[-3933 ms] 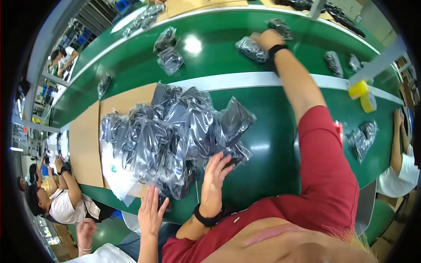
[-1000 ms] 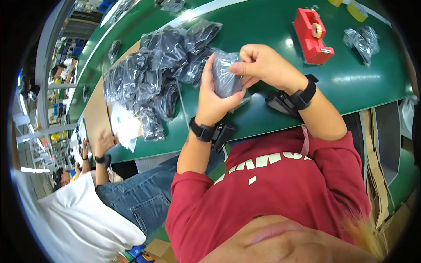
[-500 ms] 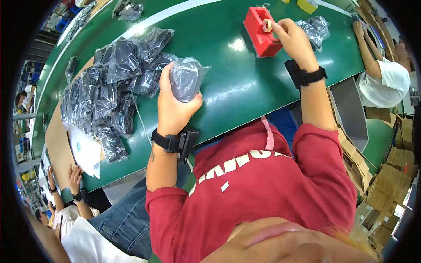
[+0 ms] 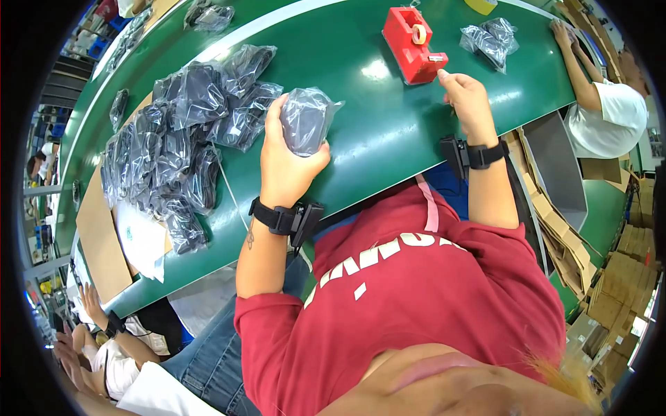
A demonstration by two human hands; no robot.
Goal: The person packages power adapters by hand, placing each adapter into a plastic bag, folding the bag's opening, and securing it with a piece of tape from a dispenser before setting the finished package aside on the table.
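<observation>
The left hand (image 4: 288, 163) holds a clear plastic bag with a dark item inside (image 4: 305, 119) in a closed grip, just above the green tabletop (image 4: 374, 139) and right of the pile of similar bagged items (image 4: 180, 132). The right hand (image 4: 466, 97) has its fingertips pinched narrow at the front edge of the red tape dispenser (image 4: 413, 43); what they hold cannot be told.

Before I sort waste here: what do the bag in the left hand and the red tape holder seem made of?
The bag in the left hand looks like thin clear plastic film: glossy, crinkled, dark contents showing through. The red tape holder by the right hand looks like hard moulded plastic, smooth and slightly shiny; possibly painted metal.
</observation>
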